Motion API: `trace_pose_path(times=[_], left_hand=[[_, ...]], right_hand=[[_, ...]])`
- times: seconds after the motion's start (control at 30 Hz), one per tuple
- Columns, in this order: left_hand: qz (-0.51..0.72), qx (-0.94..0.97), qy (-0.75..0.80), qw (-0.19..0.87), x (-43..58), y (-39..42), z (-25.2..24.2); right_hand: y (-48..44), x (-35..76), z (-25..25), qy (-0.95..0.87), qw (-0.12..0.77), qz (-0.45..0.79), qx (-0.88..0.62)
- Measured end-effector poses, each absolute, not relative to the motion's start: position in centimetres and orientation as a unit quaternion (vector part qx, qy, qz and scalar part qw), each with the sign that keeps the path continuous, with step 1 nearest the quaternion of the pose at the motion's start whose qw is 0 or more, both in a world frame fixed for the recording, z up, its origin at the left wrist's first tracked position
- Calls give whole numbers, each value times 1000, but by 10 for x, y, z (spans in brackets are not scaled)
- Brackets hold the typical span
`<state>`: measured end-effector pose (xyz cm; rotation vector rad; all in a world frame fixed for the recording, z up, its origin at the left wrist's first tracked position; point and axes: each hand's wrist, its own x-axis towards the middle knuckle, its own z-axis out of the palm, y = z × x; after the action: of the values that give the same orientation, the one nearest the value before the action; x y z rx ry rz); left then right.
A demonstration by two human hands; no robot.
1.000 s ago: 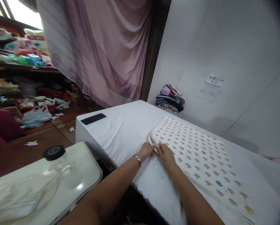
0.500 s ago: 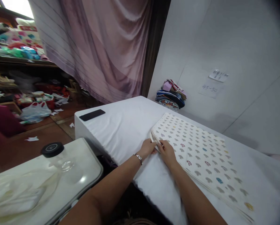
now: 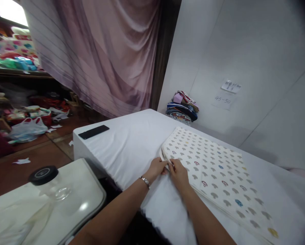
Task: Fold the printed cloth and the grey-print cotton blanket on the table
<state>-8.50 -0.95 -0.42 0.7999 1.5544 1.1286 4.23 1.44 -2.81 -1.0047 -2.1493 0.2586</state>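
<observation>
A folded white fabric point(image 3: 210, 173), printed with grey shapes and a few red, blue and yellow ones, lies flat on a table covered in white cloth point(image 3: 126, 139). At its near left corner my left hand point(image 3: 157, 167) pinches the layered edge; a bracelet is on that wrist. Close beside it, my right hand point(image 3: 178, 173) grips the same edge between thumb and fingers. The fabric's corner is slightly raised and its layers show there. Some fingertips are hidden behind the cloth.
A black phone point(image 3: 94, 131) lies at the table's left corner. Folded clothes point(image 3: 182, 108) are stacked against the wall. On a lower white surface point(image 3: 91, 183) at left stands a clear jar with a black lid point(image 3: 43, 175). A pink curtain point(image 3: 111, 51) hangs behind; bags point(image 3: 28, 129) sit on the floor.
The camera view has shifted slightly, so the table and jar appear lower and further left. Both hands keep hold of the fabric's corner, with little change in their grip.
</observation>
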Motion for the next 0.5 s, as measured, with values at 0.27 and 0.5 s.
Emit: trace_pose_path(times=[0.27,0.5], left_hand=[[474,320,639,515,-85,-8,-4],[479,309,633,523,-84,-11,-2]], right_hand=[[13,43,-23,-829,377,151,-386],[11,42,-28,-839,362,150,-376]])
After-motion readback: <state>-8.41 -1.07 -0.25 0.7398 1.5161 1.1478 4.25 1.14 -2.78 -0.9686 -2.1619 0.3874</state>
